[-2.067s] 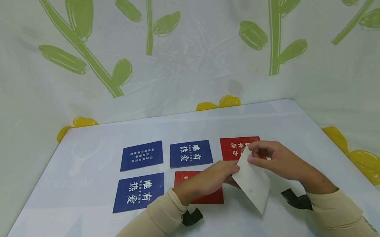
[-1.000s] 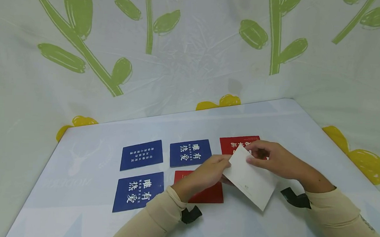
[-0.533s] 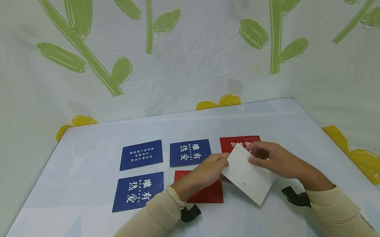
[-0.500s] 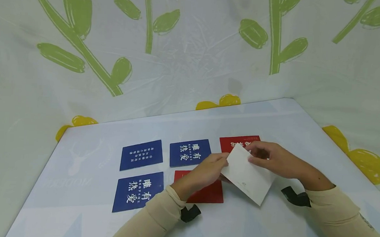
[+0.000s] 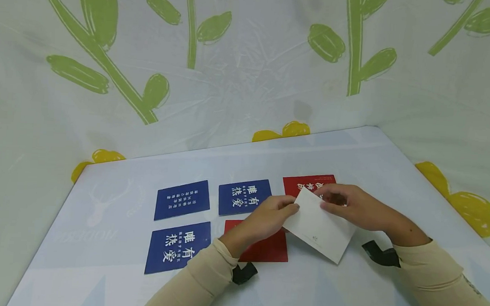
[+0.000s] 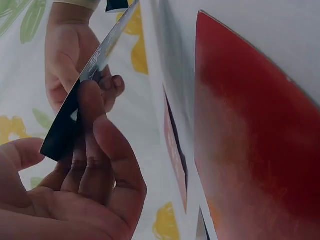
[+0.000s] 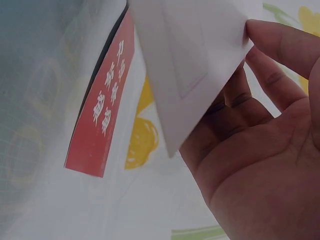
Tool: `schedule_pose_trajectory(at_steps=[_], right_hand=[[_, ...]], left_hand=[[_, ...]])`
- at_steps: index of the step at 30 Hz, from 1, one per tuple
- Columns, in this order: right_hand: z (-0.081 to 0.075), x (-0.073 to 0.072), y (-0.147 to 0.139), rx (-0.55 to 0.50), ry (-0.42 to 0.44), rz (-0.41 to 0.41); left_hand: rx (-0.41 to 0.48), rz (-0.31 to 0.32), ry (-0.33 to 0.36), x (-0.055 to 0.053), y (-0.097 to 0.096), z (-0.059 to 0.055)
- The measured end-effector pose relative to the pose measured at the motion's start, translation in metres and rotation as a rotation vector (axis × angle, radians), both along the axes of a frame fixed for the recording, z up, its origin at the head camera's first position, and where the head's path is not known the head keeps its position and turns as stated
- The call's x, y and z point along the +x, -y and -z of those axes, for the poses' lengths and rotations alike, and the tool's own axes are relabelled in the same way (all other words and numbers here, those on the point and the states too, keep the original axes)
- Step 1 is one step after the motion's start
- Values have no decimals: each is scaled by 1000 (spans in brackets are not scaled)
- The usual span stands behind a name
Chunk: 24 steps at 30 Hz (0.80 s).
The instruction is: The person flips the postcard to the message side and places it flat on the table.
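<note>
Two bare hands share one white card [image 5: 322, 228], tilted and raised off the table [image 5: 295, 296], just to the right of the near red card [image 5: 269, 249]. The left hand [image 5: 265, 219] reaches across above that red card and pinches the white card, thumb on the pale face, fingers bent underneath. Over to the right of the near red card, the right hand [image 5: 350, 202] pinches another edge between its thumb and curled fingers. From the left wrist, the white card's underside looks dark with pale print, too slanted to read.

Beyond the near red card and to its right lies the far red card [image 5: 303, 183], partly hidden by the white card and the right hand. Straight beyond the near red card I see the middle blue card [image 5: 244, 197]; farther left, the far blue card [image 5: 183, 200]. Directly left of the near red card is the near blue card [image 5: 175, 248], a corner under the beige left sleeve [image 5: 192, 282]. One black piece [image 5: 244, 273] juts from that cuff, in front of the near red card.
</note>
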State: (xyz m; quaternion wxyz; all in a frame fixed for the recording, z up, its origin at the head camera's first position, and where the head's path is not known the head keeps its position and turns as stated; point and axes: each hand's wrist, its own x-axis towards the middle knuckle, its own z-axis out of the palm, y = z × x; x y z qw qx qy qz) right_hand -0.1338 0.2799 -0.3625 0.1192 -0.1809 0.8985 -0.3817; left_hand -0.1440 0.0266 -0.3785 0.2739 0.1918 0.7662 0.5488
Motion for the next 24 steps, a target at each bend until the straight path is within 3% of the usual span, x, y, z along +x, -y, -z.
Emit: schedule_pose_trajectory(at_steps=[4, 7, 24], right_hand=[[2, -1, -1, 9, 2, -4], [2, -1, -1, 12, -3, -8], [4, -4, -3, 33, -51, 1]], left_hand=[[-31, -20, -77, -1, 0, 2], [-37, -32, -97, -2, 0, 3], [-28, -68, -67, -5, 0, 3]])
